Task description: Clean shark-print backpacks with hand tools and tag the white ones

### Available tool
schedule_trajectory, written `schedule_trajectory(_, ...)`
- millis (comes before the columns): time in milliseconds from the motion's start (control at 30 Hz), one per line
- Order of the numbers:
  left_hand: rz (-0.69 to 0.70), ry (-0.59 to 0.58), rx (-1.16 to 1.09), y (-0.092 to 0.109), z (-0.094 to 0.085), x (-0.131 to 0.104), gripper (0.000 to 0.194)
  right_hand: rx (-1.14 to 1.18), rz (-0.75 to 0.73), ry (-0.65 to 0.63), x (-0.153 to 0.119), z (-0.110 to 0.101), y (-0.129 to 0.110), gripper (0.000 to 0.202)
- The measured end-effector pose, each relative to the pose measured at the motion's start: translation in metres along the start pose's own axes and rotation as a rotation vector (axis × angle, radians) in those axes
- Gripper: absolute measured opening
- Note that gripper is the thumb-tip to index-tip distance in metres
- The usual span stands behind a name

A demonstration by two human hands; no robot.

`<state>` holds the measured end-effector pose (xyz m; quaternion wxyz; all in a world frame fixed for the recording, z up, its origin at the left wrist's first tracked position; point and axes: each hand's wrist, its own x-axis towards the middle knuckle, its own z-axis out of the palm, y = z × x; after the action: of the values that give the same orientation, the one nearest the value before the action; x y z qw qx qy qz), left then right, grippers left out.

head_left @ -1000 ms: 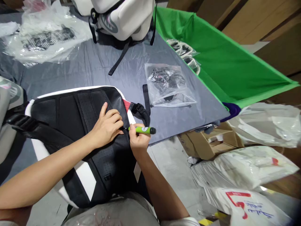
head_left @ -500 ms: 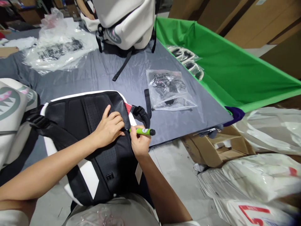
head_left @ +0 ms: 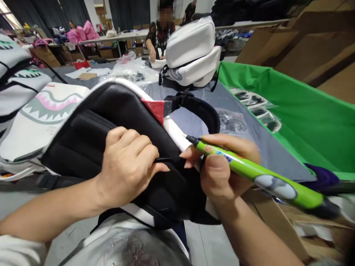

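Note:
A white backpack with a black padded back (head_left: 119, 107) is tilted up in front of me, its back panel facing me. My left hand (head_left: 129, 166) is closed on a thin black strip at the panel. Between the thumb and fingers of my right hand (head_left: 227, 166) is a green marker (head_left: 249, 168), its uncapped tip pointing left near the white edge. Some right fingertips touch the backpack's side. A red tab (head_left: 155, 109) and a black shoulder strap (head_left: 205, 107) show above the hands.
White backpacks with shark mouths (head_left: 50, 105) lie at left. Farther back on the grey table stand white backpacks (head_left: 191, 48), with a person (head_left: 163, 33) behind. A green cloth bin (head_left: 305, 118) borders the right; an open carton (head_left: 277, 225) is below.
The backpack has been raised and tilted closer to my view. Both hands appear nearer, and the marker now points left and up. The view has lifted, showing the room behind.

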<state>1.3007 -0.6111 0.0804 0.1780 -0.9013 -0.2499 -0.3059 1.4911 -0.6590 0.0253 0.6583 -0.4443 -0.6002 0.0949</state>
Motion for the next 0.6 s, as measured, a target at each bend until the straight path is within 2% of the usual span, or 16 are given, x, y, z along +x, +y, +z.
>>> schedule_trajectory(100,-0.157,-0.132,-0.078,0.012,0.03,-0.034,0.032,-0.099,-0.072,-0.04,-0.015,0.005,0.028,0.028)
schedule_trajectory(167,-0.118,-0.266,-0.186,0.006,0.051,-0.05,0.022,-0.205,-0.105,-0.074,-0.032,0.009,0.052,0.029)
schedule_trajectory(233,-0.049,-0.304,-0.274,-0.012,0.06,-0.057,0.019,-0.249,-0.121,-0.091,-0.045,0.012,0.067,0.037)
schedule_trajectory(333,-0.125,-0.172,-0.212,-0.049,0.054,-0.048,0.028,-0.252,-0.199,-0.124,-0.049,0.021,0.069,0.051)
schedule_trajectory(367,-0.16,-0.16,-0.172,-0.061,0.051,-0.04,0.036,-0.263,-0.241,-0.145,-0.048,0.026,0.066,0.053)
schedule_trajectory(400,-0.175,-0.198,-0.145,-0.07,0.05,-0.032,0.048,-0.282,-0.281,-0.172,-0.046,0.033,0.062,0.054)
schedule_trajectory(467,-0.146,-0.39,-0.13,-0.082,0.056,-0.014,0.07,-0.335,-0.332,-0.206,-0.044,0.048,0.056,0.051)
schedule_trajectory(533,-0.128,-0.575,-0.104,-0.088,0.071,0.0,0.073,-0.36,-0.321,-0.215,-0.048,0.061,0.051,0.045)
schedule_trajectory(600,-0.14,-0.688,-0.05,-0.089,0.09,0.009,0.066,-0.342,-0.28,-0.223,-0.058,0.067,0.049,0.04)
